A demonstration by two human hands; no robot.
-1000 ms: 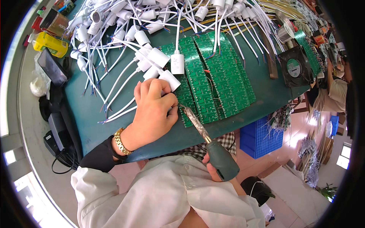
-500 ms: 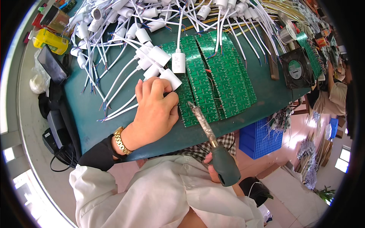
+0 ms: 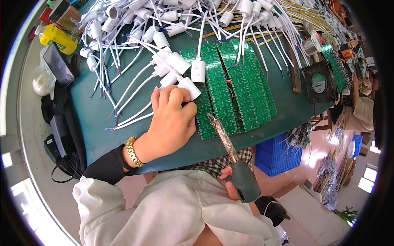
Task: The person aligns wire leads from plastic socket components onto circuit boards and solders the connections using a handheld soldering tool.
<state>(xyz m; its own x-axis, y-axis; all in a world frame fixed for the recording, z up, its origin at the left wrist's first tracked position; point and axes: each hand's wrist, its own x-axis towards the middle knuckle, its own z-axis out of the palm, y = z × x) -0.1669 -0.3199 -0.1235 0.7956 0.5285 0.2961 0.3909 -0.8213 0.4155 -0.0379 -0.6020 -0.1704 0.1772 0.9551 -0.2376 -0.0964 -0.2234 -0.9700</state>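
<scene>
My left hand [image 3: 172, 119] rests at the left edge of the green circuit boards [image 3: 221, 90], fingers curled and pressed together. Whatever they pinch is hidden beneath them. Against its fingertips lies a white cylindrical lamp holder [image 3: 189, 88] with a cable, one of several bunched there. Another white holder [image 3: 198, 71] lies on the boards just beyond. My right hand [image 3: 230, 184], partly hidden behind the handle, grips a soldering iron [image 3: 243, 174] with a dark green handle. The iron's worn metal tip points up and left, over the boards close to my left fingers.
A heap of white cabled holders [image 3: 135, 39] covers the far side of the green table [image 3: 94, 135]. At the right are a solder spool [image 3: 312, 46] and a black fan [image 3: 320, 82]. A phone [image 3: 59, 64] and yellow bottle [image 3: 59, 39] stand left; a blue crate [image 3: 277, 156] sits below.
The whole view has shifted slightly. My left hand stays curled at the boards' edge, and the iron's tip keeps nearly the same place over them.
</scene>
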